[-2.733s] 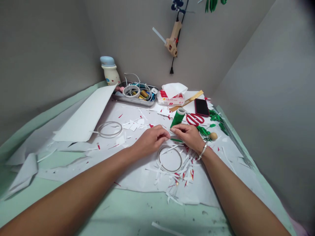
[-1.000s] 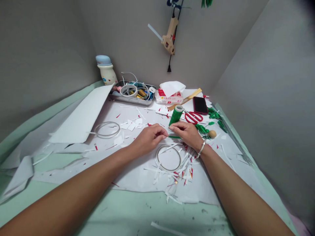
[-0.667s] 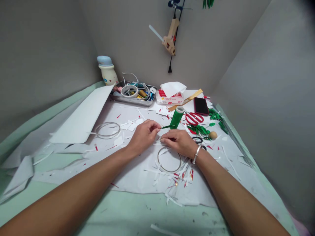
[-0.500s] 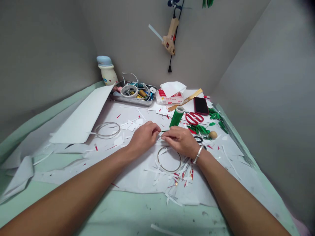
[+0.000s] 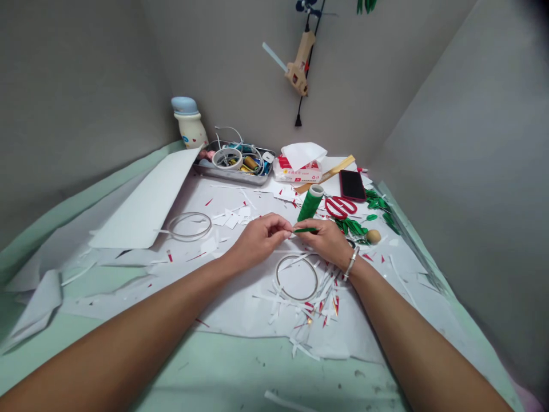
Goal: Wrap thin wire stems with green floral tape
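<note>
Left hand (image 5: pixel 259 237) and right hand (image 5: pixel 326 241) shifted rightward, both grips pinched on a green strip (image 5: pixel 305 230)

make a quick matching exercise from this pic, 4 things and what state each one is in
1. glue gun
2. green thread spool
3. red-handled scissors
4. green strip

A. standing on its end
B. held between the left hand and right hand
C. hanging on the wall
D. lying flat on the white paper sheet

right pairs: 1-C, 2-A, 3-D, 4-B
</note>
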